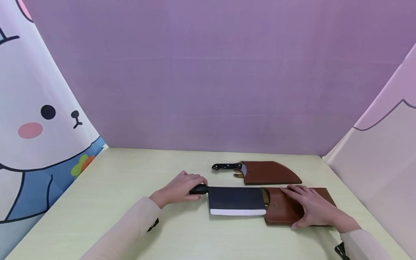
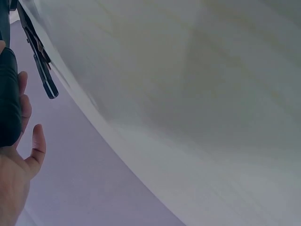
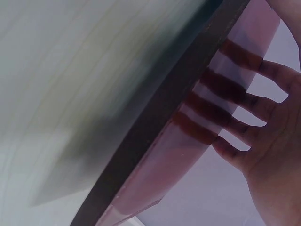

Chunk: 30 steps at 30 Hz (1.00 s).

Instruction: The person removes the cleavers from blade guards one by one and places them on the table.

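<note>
A large cleaver (image 1: pixel 236 198) with a dark blade and bright edge lies flat on the table. Its black handle (image 1: pixel 198 189) is in my left hand (image 1: pixel 182 188), fingers and thumb around it. The handle (image 2: pixel 9 101) also shows at the left of the left wrist view. At the blade's right end is a brown leather sheath (image 1: pixel 282 215); the blade's tip end meets its mouth. Over the sheath my right hand (image 1: pixel 310 206) spreads its fingers, the thumb at the near edge. In the right wrist view straight fingertips (image 3: pixel 228 148) touch the sheath's shiny face (image 3: pixel 160 174).
Behind the cleaver lies a second knife with a black riveted handle (image 1: pixel 227 166), its blade mostly inside another brown sheath (image 1: pixel 269 173). A purple cloth wall (image 1: pixel 208 76) closes the table's (image 1: pixel 136 166) back; printed panels stand at both sides.
</note>
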{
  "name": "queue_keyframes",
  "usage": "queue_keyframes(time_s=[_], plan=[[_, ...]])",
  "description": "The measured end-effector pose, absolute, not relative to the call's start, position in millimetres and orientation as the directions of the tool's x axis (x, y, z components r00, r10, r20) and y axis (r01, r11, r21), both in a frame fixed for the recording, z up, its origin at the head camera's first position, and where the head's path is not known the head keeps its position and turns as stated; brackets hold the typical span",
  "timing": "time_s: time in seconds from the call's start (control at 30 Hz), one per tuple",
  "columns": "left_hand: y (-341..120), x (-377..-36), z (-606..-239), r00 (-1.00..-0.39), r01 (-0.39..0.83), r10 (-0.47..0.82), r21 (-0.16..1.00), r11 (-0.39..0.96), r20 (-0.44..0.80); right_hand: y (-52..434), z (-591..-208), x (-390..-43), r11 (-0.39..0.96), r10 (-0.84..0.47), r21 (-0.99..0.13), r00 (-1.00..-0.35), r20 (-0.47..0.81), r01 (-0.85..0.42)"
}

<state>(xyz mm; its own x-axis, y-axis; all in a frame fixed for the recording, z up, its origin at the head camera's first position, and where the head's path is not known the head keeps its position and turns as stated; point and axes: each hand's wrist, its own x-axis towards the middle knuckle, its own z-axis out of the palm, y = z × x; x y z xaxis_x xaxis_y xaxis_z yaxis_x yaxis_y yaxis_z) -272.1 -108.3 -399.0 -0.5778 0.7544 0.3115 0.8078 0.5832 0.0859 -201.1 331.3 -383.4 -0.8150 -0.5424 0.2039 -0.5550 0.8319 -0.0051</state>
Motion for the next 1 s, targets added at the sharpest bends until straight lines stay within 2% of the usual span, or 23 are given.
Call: queue_keyframes(time_s=[0.47, 0.7, 1.0], plan=[[-115, -269, -396, -0.586, 0.803, 0.745, 0.106, 0.587, 0.319, 336, -384, -200, 0.836, -0.536, 0.005, -0.815, 0.219, -0.548], [-121, -270, -398, -0.58, 0.804, 0.747, 0.08, 0.589, 0.323, 339, -386, -202, 0.845, -0.521, -0.002, -0.825, 0.219, -0.534], [-131, -268, -401, -0.607, 0.788, 0.74, 0.098, 0.608, 0.289, 339, -387, -201, 0.838, -0.532, 0.013, -0.812, 0.239, -0.545]])
